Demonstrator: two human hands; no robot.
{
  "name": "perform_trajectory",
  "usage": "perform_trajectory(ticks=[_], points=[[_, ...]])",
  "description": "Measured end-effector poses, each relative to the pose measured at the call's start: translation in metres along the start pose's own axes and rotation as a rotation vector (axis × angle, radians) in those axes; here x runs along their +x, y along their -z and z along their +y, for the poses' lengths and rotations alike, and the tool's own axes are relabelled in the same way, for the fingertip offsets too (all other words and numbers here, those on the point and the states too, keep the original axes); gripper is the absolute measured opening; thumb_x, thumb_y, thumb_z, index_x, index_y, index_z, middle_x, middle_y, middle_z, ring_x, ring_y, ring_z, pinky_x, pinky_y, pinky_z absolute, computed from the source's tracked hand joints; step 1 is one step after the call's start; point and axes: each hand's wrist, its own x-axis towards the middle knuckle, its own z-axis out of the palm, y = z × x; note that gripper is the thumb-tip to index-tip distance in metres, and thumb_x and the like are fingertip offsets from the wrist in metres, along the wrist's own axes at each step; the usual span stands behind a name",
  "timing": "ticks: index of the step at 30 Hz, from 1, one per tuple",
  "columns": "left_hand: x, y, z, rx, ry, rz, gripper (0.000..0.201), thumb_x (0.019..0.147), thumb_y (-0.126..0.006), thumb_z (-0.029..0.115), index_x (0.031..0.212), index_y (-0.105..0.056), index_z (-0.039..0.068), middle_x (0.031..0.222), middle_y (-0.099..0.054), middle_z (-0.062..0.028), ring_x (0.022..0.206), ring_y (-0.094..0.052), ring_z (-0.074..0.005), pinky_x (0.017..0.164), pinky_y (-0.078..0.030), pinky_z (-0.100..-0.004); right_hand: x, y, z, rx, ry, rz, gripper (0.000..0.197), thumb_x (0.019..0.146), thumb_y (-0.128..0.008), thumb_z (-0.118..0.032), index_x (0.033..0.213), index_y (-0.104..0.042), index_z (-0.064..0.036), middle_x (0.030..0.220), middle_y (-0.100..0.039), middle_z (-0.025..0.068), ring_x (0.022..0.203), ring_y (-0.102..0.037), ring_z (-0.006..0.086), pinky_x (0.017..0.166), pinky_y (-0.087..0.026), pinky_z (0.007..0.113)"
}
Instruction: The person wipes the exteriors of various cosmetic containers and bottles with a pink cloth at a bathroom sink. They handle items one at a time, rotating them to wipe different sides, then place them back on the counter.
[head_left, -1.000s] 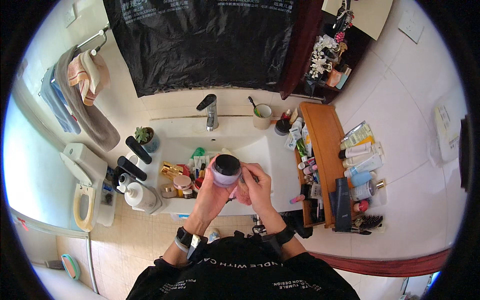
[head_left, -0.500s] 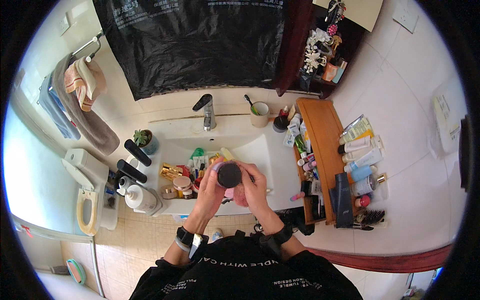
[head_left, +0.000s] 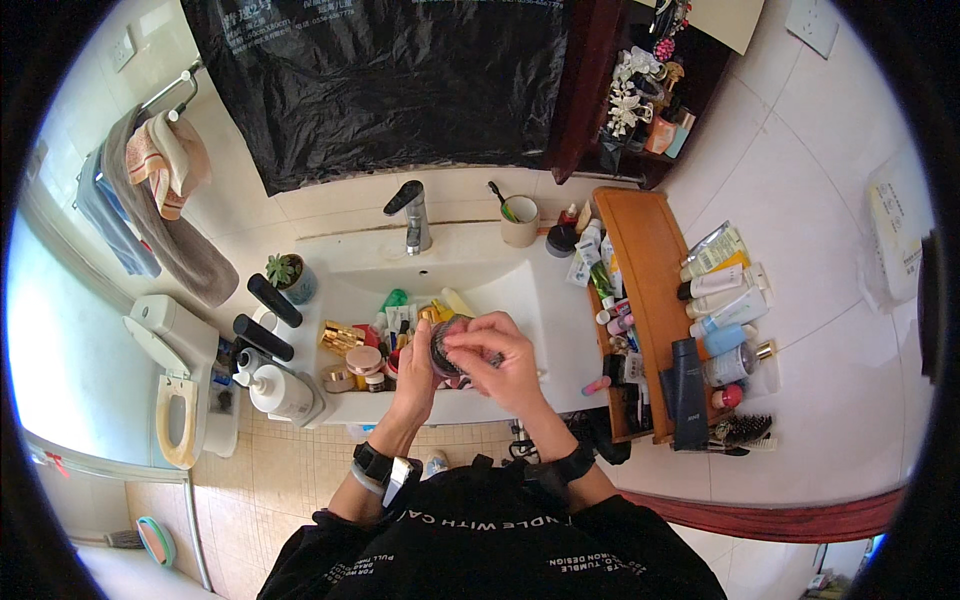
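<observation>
Over the front of the sink, my left hand [head_left: 412, 366] is closed around a round container [head_left: 438, 350] with a dark top, tilted and partly covered by my fingers. My right hand [head_left: 505, 362] is bent over that dark top. Its fingertips press together against it, slightly blurred, and what they pinch is hidden. Left of my left hand, gold tubes [head_left: 342, 337], a round pink compact [head_left: 364, 361] and small jars [head_left: 338, 379] lie in the white sink [head_left: 520, 310]. A green item [head_left: 396, 299] and several tubes sit behind my hands.
A faucet [head_left: 416, 225] and a cup with a toothbrush [head_left: 519, 222] stand at the back. White pump bottles [head_left: 280, 392] and a potted succulent [head_left: 283, 270] are left. On the right, a wooden cabinet [head_left: 640, 290] holds toiletries, with tubes and bottles [head_left: 735, 310] beyond.
My right hand has shifted from the container's side to over its top, fingers drawn together. The container has tilted, and its black top no longer shows fully.
</observation>
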Motion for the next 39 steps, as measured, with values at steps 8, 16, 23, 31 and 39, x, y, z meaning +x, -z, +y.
perform_trajectory(ticks=[8, 16, 23, 31, 39], points=[[-0.008, -0.008, 0.006, 0.115, -0.008, 0.016, 0.042, 0.102, -0.036, 0.039, 0.094, -0.056, 0.003, 0.07, -0.057, -0.002, 0.054, -0.053, -0.0095, 0.043, -0.042, -0.0235, 0.004, 0.003, 0.004, 0.147, -0.381, 0.069, 0.02, 0.08, -0.073, -0.008, 0.098, -0.066, -0.0022, 0.099, -0.055, 0.0046, 0.079, -0.056, 0.0104, 0.073, -0.045, 0.022], [-0.008, -0.003, 0.004, 0.31, -0.062, -0.002, 0.041, 0.101, -0.039, 0.041, 0.095, -0.055, 0.004, 0.068, -0.054, -0.0015, 0.052, -0.05, -0.0087, 0.042, -0.04, -0.0244, 0.004, -0.003, 0.01, 0.169, -0.374, 0.064, 0.017, 0.085, -0.07, -0.012, 0.096, -0.062, -0.0016, 0.077, -0.058, 0.0017, 0.06, -0.053, 0.0063, 0.054, -0.043, 0.021], [-0.009, -0.005, 0.008, 0.238, -0.015, 0.049, 0.037, 0.1, -0.04, 0.038, 0.097, -0.054, 0.004, 0.068, -0.055, -0.001, 0.051, -0.052, -0.0088, 0.04, -0.039, -0.0231, -0.003, -0.005, 0.003, 0.225, -0.206, 0.009, 0.025, 0.086, -0.069, -0.008, 0.105, -0.055, -0.0025, 0.07, -0.056, 0.0005, 0.049, -0.049, 0.0048, 0.04, -0.038, 0.021], [-0.007, -0.008, 0.007, 0.148, -0.014, 0.069, 0.037, 0.1, -0.041, 0.038, 0.1, -0.056, 0.004, 0.069, -0.055, -0.0009, 0.05, -0.051, -0.0083, 0.04, -0.039, -0.0228, -0.002, -0.004, 0.007, 0.4, -0.476, 0.082, 0.03, 0.082, -0.074, -0.018, 0.101, -0.059, -0.001, 0.084, -0.057, 0.002, 0.075, -0.057, 0.0108, 0.066, -0.046, 0.023], [-0.009, -0.006, -0.006, 0.46, -0.244, 0.161, 0.03, 0.103, -0.037, 0.027, 0.105, -0.056, 0.004, 0.076, -0.056, -0.0029, 0.058, -0.05, -0.0067, 0.046, -0.039, -0.0216, -0.003, -0.012, 0.008, 0.524, -0.574, 0.141, 0.014, 0.092, -0.062, -0.015, 0.096, -0.056, -0.0027, 0.062, -0.05, -0.0016, 0.048, -0.046, 0.0054, 0.043, -0.037, 0.02]])
